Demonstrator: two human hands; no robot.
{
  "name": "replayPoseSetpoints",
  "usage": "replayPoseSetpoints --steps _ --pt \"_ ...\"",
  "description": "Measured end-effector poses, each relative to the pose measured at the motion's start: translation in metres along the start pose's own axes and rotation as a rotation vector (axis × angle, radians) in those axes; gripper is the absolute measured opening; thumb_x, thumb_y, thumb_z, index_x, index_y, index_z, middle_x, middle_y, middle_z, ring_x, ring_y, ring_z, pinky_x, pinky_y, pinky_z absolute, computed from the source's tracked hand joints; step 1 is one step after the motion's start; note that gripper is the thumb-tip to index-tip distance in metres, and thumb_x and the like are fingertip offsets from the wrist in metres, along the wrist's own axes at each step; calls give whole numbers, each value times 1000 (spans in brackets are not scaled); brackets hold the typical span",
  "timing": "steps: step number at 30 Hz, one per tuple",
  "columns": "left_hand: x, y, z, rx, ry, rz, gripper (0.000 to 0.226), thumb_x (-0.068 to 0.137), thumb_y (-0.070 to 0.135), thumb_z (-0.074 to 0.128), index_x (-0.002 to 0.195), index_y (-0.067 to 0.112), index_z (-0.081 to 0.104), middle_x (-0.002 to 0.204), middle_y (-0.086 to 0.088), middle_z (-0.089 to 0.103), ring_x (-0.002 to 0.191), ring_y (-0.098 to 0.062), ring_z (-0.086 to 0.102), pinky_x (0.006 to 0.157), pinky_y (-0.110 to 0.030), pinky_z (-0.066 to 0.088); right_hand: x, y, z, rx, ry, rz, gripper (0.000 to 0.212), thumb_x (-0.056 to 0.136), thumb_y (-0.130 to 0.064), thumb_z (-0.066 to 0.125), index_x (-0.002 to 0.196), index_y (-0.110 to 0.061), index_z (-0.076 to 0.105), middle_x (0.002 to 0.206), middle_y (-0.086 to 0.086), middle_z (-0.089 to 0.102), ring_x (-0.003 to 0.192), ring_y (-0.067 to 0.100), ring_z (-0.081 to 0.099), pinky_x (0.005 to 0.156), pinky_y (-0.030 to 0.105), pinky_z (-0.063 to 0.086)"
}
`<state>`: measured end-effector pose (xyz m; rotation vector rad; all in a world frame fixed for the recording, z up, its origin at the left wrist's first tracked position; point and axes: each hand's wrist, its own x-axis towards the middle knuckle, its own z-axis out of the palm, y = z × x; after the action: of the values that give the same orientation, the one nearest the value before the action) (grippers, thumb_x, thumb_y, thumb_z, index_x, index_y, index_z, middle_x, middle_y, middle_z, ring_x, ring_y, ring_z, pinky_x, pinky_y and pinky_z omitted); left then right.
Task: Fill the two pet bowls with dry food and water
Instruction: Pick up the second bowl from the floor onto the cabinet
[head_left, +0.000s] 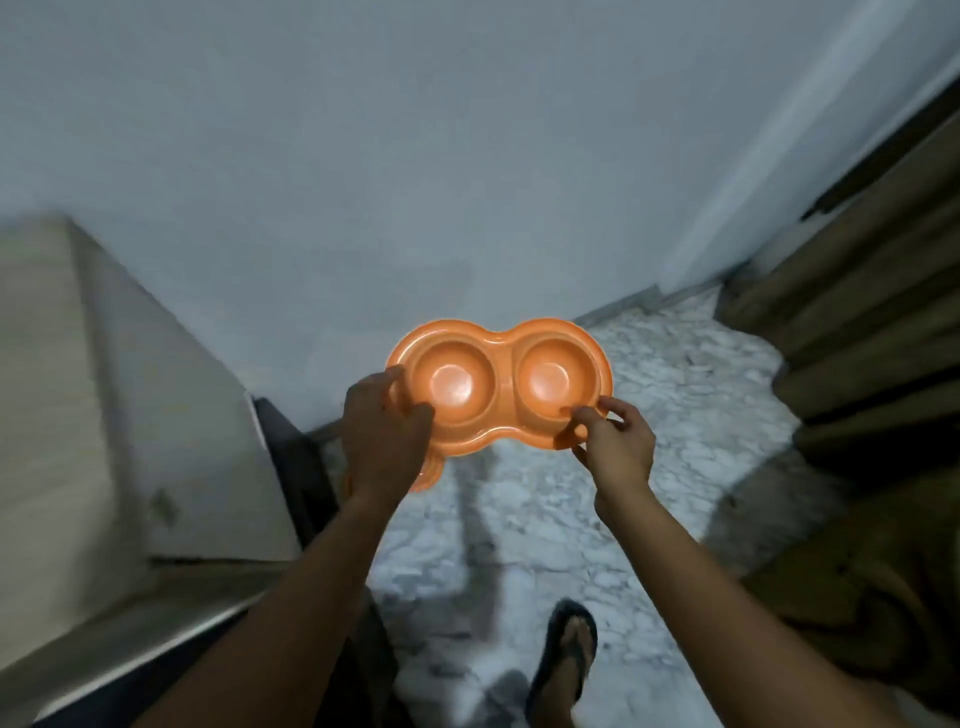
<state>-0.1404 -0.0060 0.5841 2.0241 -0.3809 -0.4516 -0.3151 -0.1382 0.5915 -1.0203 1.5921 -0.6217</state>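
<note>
Holding an orange double bowl (501, 364) in mid-air over a marbled floor (675, 374), close to a pale wall (363, 156). My left hand (382, 431) grips its left end, curled over the rim; my right hand (618, 441) pinches the right end. Both hollows look empty, so I judge filling has not begun. Next I must carry it level to food and water, neither visible here.
</note>
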Motion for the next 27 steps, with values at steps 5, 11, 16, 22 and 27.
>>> replayPoseSetpoints --steps 5,11,16,22,27 --pt "-71 73 -135 -15 104 65 53 71 27 64 123 17 65 119 -5 61 107 -27 59 98 -42 46 -156 -62 -27 54 -62 -98 38 77 -22 80 112 -27 64 110 9 67 98 26 69 92 50 60" --pt "-151 83 -291 -13 194 49 52 75 28 69 127 26 63 126 3 60 111 -21 59 99 -42 48 -296 -70 -16 110 -205 -194 36 73 -25 79 106 -29 64 112 6 65 100 27 68 91 52 60" --pt "-222 46 -419 31 277 -6 54 79 29 70 131 25 59 132 1 58 114 -23 58 98 -44 50 -411 -37 17 74 -380 -223 40 77 -28 81 114 -27 63 120 7 64 104 30 65 92 54 60" --pt "-257 -14 -551 55 373 -78 54 81 28 71 133 23 59 136 -3 58 116 -25 58 97 -42 50 -525 6 79 -31 -540 -275 43 77 -36 81 114 -29 61 122 6 62 107 32 64 94 55 58" --pt "-247 -75 -654 36 394 -109 53 84 26 72 135 19 58 137 -6 57 122 -27 54 98 -37 45 -600 34 168 -99 -600 -305 36 83 -32 81 112 -28 61 122 8 63 105 31 65 92 54 59"
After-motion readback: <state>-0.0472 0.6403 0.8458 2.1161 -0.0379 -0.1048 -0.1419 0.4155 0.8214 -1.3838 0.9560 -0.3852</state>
